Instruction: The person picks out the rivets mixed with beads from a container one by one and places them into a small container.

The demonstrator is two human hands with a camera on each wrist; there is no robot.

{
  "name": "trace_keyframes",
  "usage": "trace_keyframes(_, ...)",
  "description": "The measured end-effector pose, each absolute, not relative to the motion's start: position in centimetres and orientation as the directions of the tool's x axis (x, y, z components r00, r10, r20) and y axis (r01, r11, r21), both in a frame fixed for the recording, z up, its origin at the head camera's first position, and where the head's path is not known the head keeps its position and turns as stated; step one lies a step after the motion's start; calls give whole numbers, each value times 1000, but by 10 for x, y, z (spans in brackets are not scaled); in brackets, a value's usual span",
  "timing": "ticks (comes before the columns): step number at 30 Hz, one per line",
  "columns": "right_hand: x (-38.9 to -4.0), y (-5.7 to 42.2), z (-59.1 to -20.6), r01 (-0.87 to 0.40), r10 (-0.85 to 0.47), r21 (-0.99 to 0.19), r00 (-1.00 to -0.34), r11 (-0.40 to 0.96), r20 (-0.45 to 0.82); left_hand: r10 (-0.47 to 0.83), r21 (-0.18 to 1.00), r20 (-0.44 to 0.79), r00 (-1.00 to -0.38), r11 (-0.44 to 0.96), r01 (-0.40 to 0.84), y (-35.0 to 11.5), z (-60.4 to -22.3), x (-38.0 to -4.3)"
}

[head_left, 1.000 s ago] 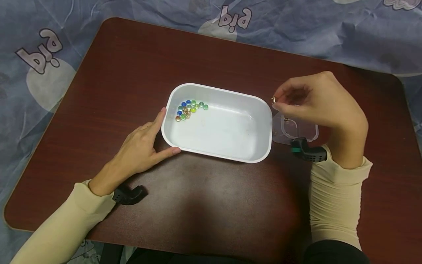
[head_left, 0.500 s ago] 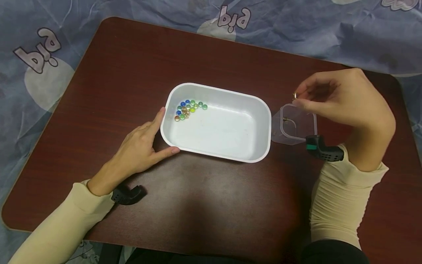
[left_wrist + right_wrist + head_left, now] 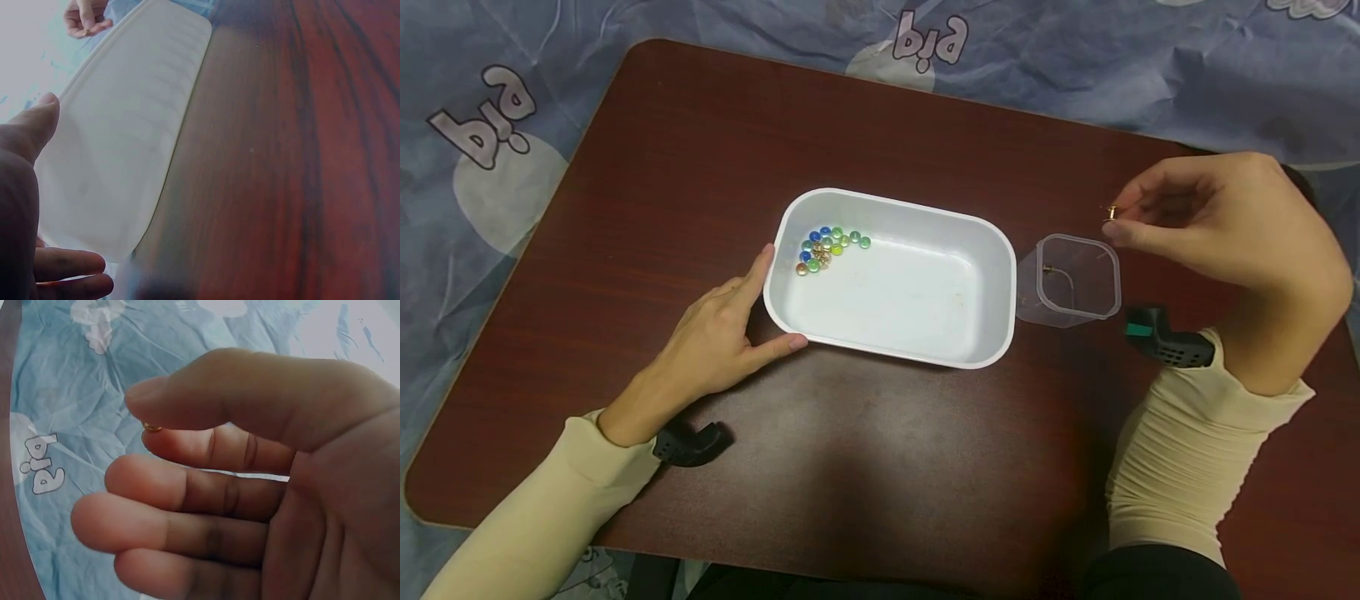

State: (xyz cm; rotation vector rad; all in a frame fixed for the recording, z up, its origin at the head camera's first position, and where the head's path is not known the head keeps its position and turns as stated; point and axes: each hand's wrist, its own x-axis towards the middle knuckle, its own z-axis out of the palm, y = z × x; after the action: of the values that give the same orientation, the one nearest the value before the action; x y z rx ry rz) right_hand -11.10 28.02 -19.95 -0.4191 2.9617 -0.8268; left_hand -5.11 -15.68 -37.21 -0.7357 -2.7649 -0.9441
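Observation:
Between thumb and index finger, my right hand pinches a small gold push pin. It is up beyond the right rim of a clear plastic cup. In the right wrist view only a sliver of the gold push pin shows between the fingertips. My left hand rests against the left end of a white tray, fingers along its side and thumb at the near rim. Coloured glass beads and several gold push pins lie together in the tray's left end.
The clear cup stands right beside the tray's right end, with a small gold piece seen at its wall. Both stand on a dark brown table. A patterned blue cloth lies beyond the table's far edge.
My right hand has moved to the right with the push pin, from the tray's right rim past the clear cup, uncovering the cup. The left hand has stayed at the tray.

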Motion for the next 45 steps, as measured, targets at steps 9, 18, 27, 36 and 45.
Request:
trace_keyframes(9, -111, 292, -199, -190, -215, -531, -976, 826, 16, 403, 542, 257, -878, 692, 476, -157, -372, -51)
trace_keyframes(18, -109, 300, -197, -201, -195, -584, -978, 786, 75, 401, 545, 268, -876, 687, 481, -157, -373, -51)
trace_keyframes(27, -107, 307, -199, -217, -185, -640, -976, 737, 117, 404, 543, 284, -870, 680, 493, -157, -374, -51)
trace_keyframes(36, -109, 311, -202, -276, -241, -724, -958, 632, 155, 407, 537, 280, -869, 684, 493, -157, -373, -52)
trace_keyframes(45, -109, 314, -202, -280, -248, -732, -956, 621, 155, 407, 534, 286, -868, 685, 496, -157, -373, -52)
